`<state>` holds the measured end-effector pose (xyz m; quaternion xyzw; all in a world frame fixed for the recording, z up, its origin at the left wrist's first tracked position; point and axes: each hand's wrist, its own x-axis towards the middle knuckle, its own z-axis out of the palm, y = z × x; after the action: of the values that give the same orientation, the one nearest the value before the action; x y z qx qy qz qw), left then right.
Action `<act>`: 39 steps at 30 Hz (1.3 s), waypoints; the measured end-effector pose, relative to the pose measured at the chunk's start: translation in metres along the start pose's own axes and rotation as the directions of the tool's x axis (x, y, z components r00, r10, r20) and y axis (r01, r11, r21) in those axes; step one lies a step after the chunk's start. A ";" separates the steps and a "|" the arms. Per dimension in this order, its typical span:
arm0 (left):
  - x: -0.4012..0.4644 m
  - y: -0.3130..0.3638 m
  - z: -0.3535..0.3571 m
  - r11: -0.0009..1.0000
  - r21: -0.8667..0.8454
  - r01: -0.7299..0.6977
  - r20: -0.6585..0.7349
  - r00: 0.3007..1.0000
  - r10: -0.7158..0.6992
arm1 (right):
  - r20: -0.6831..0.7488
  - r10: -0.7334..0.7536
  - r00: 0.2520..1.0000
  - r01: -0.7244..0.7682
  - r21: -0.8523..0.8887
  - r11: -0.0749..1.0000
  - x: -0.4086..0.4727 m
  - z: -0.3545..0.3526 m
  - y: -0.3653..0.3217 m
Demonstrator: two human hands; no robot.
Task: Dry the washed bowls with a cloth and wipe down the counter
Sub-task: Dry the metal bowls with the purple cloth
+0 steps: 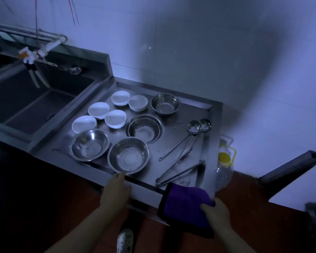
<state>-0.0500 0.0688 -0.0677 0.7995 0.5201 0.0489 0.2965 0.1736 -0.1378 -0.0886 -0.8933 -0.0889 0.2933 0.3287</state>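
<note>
On the steel counter (173,143) stand several white bowls (115,118) at the back left and several steel bowls. The nearest steel bowl (129,155) sits at the counter's front edge. My left hand (116,190) reaches up to it, fingertips touching its near rim. My right hand (215,212) grips a folded purple cloth (184,203) with a dark border, held in front of the counter's front right corner. Water drops show on the counter.
Two ladles (193,127) and tongs (179,172) lie on the counter's right side. A deep sink (31,105) with a tap (28,57) is to the left. A clear bottle with a yellow cap (224,161) stands beside the counter's right edge. A wall is behind.
</note>
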 end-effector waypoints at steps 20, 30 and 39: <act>0.157 -0.048 -0.038 0.470 -0.584 0.663 0.540 0.748 -0.385 | -0.283 -0.054 0.958 0.200 0.515 0.833 0.004 0.031 -0.201; 0.176 0.004 -0.092 0.919 -0.347 -0.186 0.105 0.966 0.235 | -0.436 -0.075 0.897 0.293 0.457 0.840 -0.005 0.011 -0.222; 0.181 0.030 -0.114 0.825 -0.130 -0.549 -0.013 0.833 0.553 | -0.472 -0.078 0.878 0.337 0.495 0.801 -0.023 0.000 -0.219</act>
<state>0.0122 0.2644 -0.0002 0.8953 0.2594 0.1554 0.3272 0.1622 0.0223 0.0628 -0.7823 -0.0238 0.0639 0.6192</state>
